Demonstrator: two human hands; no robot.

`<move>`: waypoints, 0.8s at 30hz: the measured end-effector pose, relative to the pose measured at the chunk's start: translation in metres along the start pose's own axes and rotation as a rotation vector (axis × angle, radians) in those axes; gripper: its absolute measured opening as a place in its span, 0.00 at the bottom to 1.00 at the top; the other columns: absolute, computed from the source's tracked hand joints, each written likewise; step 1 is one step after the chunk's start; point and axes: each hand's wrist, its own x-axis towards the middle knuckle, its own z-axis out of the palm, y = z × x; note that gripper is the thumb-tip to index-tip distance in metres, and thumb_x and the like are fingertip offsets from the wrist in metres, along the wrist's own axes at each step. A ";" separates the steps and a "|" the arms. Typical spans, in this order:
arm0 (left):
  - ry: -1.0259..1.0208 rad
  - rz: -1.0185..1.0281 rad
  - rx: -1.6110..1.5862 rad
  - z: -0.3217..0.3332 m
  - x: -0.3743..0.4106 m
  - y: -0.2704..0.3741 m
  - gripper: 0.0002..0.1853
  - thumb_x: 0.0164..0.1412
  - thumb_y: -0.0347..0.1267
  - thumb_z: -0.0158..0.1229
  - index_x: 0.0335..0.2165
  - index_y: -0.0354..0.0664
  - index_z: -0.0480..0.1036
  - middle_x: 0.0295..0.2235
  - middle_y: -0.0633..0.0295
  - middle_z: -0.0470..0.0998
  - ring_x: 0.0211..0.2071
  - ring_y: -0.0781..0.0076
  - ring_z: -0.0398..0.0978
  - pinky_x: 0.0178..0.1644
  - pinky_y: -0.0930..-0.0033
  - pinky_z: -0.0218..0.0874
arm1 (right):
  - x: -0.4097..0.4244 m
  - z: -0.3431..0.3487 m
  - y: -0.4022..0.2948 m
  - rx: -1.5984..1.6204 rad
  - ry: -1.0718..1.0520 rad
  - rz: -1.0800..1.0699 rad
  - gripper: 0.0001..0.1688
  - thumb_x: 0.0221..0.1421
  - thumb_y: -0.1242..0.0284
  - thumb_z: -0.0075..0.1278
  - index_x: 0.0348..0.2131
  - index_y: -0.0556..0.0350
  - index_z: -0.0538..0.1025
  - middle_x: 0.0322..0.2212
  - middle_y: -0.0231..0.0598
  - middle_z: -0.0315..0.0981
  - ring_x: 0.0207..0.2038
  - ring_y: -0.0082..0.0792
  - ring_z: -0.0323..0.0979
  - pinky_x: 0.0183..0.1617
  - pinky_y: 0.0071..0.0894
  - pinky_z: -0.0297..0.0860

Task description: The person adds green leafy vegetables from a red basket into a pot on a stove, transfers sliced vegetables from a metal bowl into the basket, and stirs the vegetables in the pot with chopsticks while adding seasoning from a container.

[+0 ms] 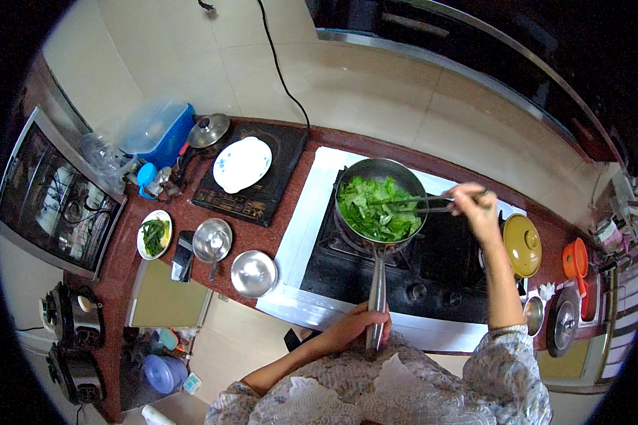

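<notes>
A deep frying pan (380,164) sits over the left burner of a black gas stove (340,281), full of chopped green leafy vegetables (377,207). My left hand (359,326) is wrapped around the pan's long metal handle (377,281), close to my body. Over the pan's right side, my right hand (473,204) grips what look like dark chopsticks (430,204), their tips among the leaves. To the right of the stove top, a yellow-green lidded pot (521,244) stands beyond my right forearm.
Left of the stove, a white dish (242,164) rests on an induction cooktop (266,207). Nearby are two steel bowls (254,273), a plate of cooked greens (155,235) and a phone-like dark object (182,256). An orange ladle (574,257) and dark-rimmed lid (563,321) lie right. A range hood (457,58) overhangs.
</notes>
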 end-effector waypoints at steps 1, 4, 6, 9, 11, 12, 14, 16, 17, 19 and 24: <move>0.013 -0.007 -0.002 0.001 0.000 0.001 0.12 0.49 0.37 0.45 0.28 0.41 0.58 0.19 0.63 0.65 0.23 0.75 0.65 0.28 0.74 0.58 | 0.011 -0.009 -0.001 0.033 0.052 0.022 0.10 0.47 0.70 0.45 0.24 0.60 0.73 0.23 0.36 0.70 0.21 0.22 0.66 0.22 0.17 0.63; 0.046 -0.019 -0.034 0.001 -0.002 -0.001 0.12 0.48 0.37 0.46 0.29 0.41 0.58 0.20 0.63 0.65 0.23 0.75 0.65 0.28 0.74 0.57 | 0.047 -0.022 -0.007 -0.014 0.080 0.008 0.12 0.47 0.67 0.45 0.25 0.59 0.71 0.22 0.35 0.69 0.21 0.21 0.65 0.20 0.15 0.61; 0.040 -0.012 -0.074 -0.001 0.000 -0.004 0.13 0.48 0.37 0.46 0.29 0.41 0.58 0.20 0.64 0.65 0.23 0.75 0.64 0.29 0.74 0.57 | 0.071 -0.017 0.003 -0.056 0.056 -0.022 0.11 0.47 0.68 0.46 0.26 0.59 0.71 0.21 0.34 0.69 0.20 0.20 0.65 0.20 0.16 0.61; -0.028 0.023 0.011 -0.006 0.002 -0.007 0.14 0.48 0.38 0.47 0.31 0.41 0.58 0.21 0.64 0.65 0.24 0.75 0.64 0.29 0.74 0.57 | 0.101 -0.008 0.039 -0.108 -0.024 -0.001 0.11 0.46 0.68 0.47 0.26 0.59 0.72 0.20 0.31 0.68 0.21 0.19 0.64 0.20 0.17 0.62; 0.018 0.001 -0.021 -0.004 0.000 -0.004 0.14 0.48 0.38 0.47 0.31 0.41 0.58 0.22 0.63 0.65 0.24 0.75 0.64 0.29 0.74 0.57 | 0.109 0.010 0.053 -0.128 -0.082 0.019 0.11 0.44 0.68 0.49 0.26 0.58 0.72 0.19 0.29 0.67 0.22 0.18 0.64 0.21 0.16 0.63; 0.033 -0.016 -0.038 -0.001 -0.001 -0.003 0.15 0.48 0.38 0.47 0.31 0.41 0.58 0.22 0.63 0.65 0.24 0.75 0.64 0.29 0.74 0.57 | 0.113 0.012 0.063 -0.091 -0.100 0.063 0.11 0.44 0.68 0.49 0.26 0.58 0.72 0.20 0.30 0.68 0.22 0.18 0.64 0.21 0.16 0.63; 0.043 -0.025 -0.062 0.003 -0.003 0.000 0.15 0.48 0.38 0.47 0.32 0.41 0.58 0.22 0.63 0.65 0.24 0.75 0.64 0.30 0.73 0.58 | 0.117 0.011 0.080 -0.003 -0.144 0.175 0.11 0.44 0.68 0.49 0.25 0.58 0.71 0.20 0.31 0.68 0.23 0.19 0.65 0.22 0.16 0.64; 0.051 -0.031 -0.087 0.002 -0.005 0.000 0.15 0.48 0.38 0.48 0.32 0.41 0.58 0.23 0.62 0.65 0.25 0.75 0.64 0.29 0.71 0.59 | 0.119 0.010 0.090 0.099 -0.191 0.308 0.10 0.45 0.68 0.48 0.24 0.58 0.71 0.20 0.32 0.69 0.22 0.20 0.66 0.22 0.16 0.64; 0.049 -0.034 -0.098 0.002 -0.006 0.000 0.15 0.48 0.38 0.48 0.32 0.41 0.58 0.23 0.62 0.65 0.25 0.74 0.64 0.29 0.71 0.59 | 0.118 0.010 0.095 0.144 -0.181 0.320 0.10 0.45 0.68 0.48 0.25 0.58 0.71 0.20 0.33 0.69 0.22 0.20 0.66 0.22 0.15 0.64; 0.030 -0.018 -0.109 0.002 -0.005 -0.001 0.15 0.48 0.38 0.48 0.32 0.40 0.58 0.23 0.62 0.65 0.25 0.74 0.64 0.29 0.70 0.59 | 0.116 0.009 0.097 0.226 -0.157 0.339 0.10 0.45 0.69 0.48 0.25 0.59 0.70 0.20 0.34 0.69 0.21 0.20 0.66 0.22 0.14 0.64; 0.002 0.004 -0.088 -0.001 -0.001 -0.006 0.15 0.49 0.38 0.48 0.31 0.40 0.59 0.23 0.62 0.65 0.25 0.74 0.64 0.28 0.70 0.60 | 0.108 0.005 0.087 0.212 -0.100 0.172 0.11 0.45 0.69 0.48 0.27 0.61 0.70 0.22 0.37 0.70 0.23 0.23 0.67 0.22 0.15 0.62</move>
